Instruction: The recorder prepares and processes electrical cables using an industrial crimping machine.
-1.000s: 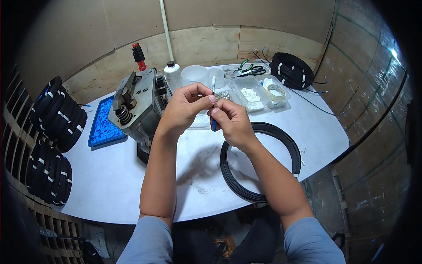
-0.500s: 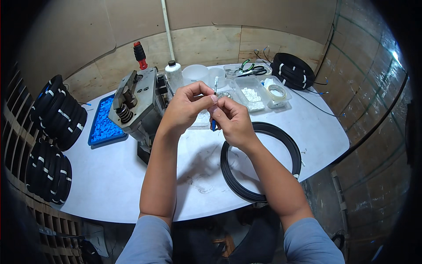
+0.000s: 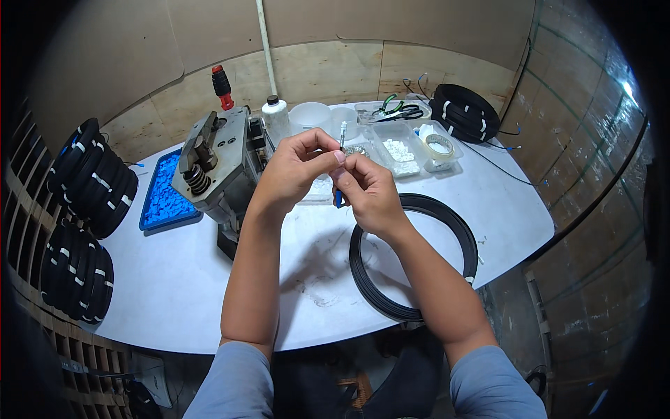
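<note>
Both hands raised together above the white tabletop (image 3: 209, 279), fingertips meeting. Left hand (image 3: 292, 171) pinched shut on a thin white connector piece (image 3: 343, 133) that stands upright just above the fingertips. Right hand (image 3: 368, 192) closed narrow around a small blue piece (image 3: 338, 199), which shows just below its fingers (the join between the two pieces is hidden by the fingers). Immediately left of the left hand: a grey metal press machine (image 3: 216, 164) with a red-topped handle. Further left of that, a blue tray (image 3: 164, 195) of small blue parts, then stacks of black cable coils (image 3: 94, 174) with white ties at the table's edge. Under and to the right of the right forearm lies a large loop of black cable (image 3: 419, 258), flat on the tabletop. Beyond the hands: a white bottle (image 3: 276, 119), a clear tub (image 3: 310, 115), clear trays of white parts (image 3: 398, 150), a roll of tape (image 3: 440, 145), and another tied black coil (image 3: 464, 112) far right.
</note>
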The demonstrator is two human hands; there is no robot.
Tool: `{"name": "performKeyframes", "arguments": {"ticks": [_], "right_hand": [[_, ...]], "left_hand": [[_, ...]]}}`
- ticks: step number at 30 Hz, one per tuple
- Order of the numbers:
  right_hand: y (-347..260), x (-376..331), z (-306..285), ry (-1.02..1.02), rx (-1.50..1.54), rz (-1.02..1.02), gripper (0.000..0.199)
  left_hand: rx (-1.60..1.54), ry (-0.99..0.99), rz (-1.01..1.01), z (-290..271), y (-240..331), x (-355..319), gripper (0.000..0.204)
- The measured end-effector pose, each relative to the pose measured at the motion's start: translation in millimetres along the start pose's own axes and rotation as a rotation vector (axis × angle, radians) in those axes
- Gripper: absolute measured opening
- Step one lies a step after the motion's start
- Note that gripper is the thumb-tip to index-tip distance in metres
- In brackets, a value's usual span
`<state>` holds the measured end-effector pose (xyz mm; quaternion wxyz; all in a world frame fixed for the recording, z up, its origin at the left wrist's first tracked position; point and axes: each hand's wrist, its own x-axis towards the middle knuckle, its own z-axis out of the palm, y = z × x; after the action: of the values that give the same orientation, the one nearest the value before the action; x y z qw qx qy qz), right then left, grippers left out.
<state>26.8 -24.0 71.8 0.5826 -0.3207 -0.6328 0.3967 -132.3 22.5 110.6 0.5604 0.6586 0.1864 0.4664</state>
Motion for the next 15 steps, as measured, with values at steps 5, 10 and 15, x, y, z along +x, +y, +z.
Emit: {"name": "performKeyframes", "arguments": {"ticks": [5,10,15], "right_hand": [[1.5,0.1,0.5,0.017,-0.005,-0.024,0.017],[5.3,0.7,0.0,0.011,-0.016,-0.041,0.017],[6.6,1.5,0.6,0.009,0.029,-0.041,0.017]], "left_hand": [[-0.005,0.003,-0.023,0.3,-0.6,0.2,0.012],[-0.027,0.005,-0.039,0.5,-1.8,0.5,0.012],[0.006,0.016,-0.017,1.8,-3.2,1.2,0.009]]}}
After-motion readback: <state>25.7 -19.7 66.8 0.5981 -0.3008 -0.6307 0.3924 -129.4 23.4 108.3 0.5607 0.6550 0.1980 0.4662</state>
